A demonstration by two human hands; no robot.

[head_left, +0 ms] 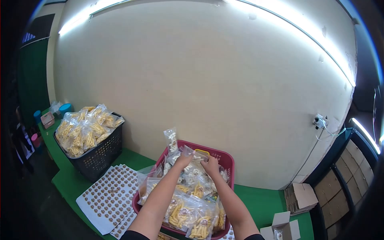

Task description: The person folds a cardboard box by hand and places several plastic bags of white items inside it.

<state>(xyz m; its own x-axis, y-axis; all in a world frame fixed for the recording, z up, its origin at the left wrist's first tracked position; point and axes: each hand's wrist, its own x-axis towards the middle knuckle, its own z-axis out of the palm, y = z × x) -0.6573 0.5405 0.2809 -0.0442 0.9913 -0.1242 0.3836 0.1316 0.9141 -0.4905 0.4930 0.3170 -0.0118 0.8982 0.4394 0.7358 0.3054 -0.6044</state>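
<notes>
Both my hands reach into a pink plastic basket (228,160) full of clear snack bags. My left hand (184,161) pinches the upper left side of a clear plastic bag (196,158) of pale snack pieces. At the same bag's right side, my right hand (211,165) has its fingers closed on the plastic. Below my hands lie bags of yellow stick snacks (180,216) with round printed stickers. Another bag of white pieces (171,140) stands upright at the basket's back left corner.
A black basket (100,156) heaped with bags of yellow sticks (86,130) stands left on the green table (136,156). Sticker sheets (112,196) lie between the baskets. Right are folded cardboard (302,198) and an open white box (282,226). A wall (240,88) rises behind.
</notes>
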